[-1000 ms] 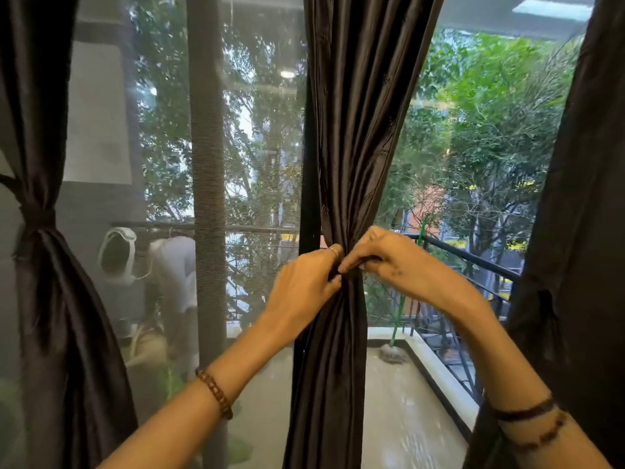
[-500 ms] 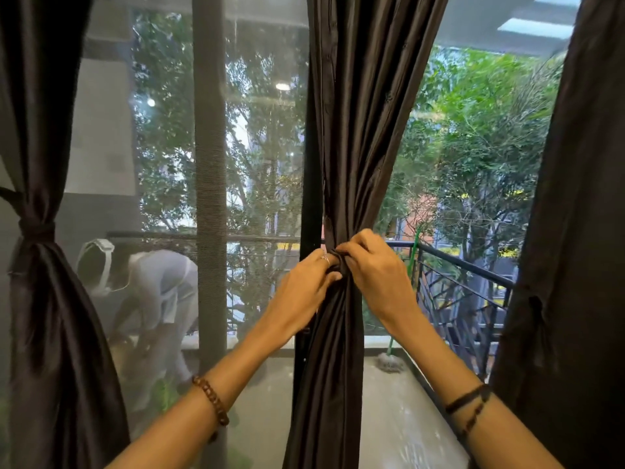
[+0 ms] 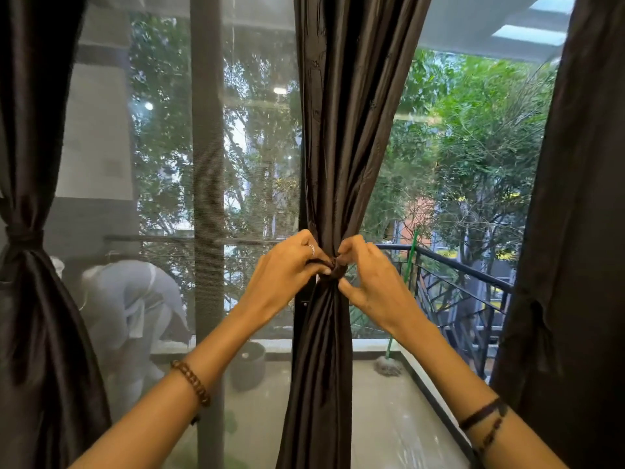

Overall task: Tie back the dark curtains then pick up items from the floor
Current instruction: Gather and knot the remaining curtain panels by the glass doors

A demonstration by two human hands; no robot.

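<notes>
Window-side, hands [image 3: 333,282] pinch glossy pleated curtain [image 3: 341,147].

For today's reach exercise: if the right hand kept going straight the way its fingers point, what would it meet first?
The right hand points left into the tie knot on the middle curtain, which it already touches; next, probably the left hand.

You look out through a tall window [image 3: 162,164] whose left pane is covered by a fine mesh, with a grey upright post [image 3: 207,184] dividing it. Beyond the glass lies a balcony with a pale, glossy floor [image 3: 382,421] and a dark metal railing [image 3: 449,272] along its right edge. A grey pot [image 3: 248,367] stands on that floor, and a mop [image 3: 389,365] leans against the railing. Green trees [image 3: 473,157] fill the daylight view, under a white ceiling [image 3: 480,25].
</notes>
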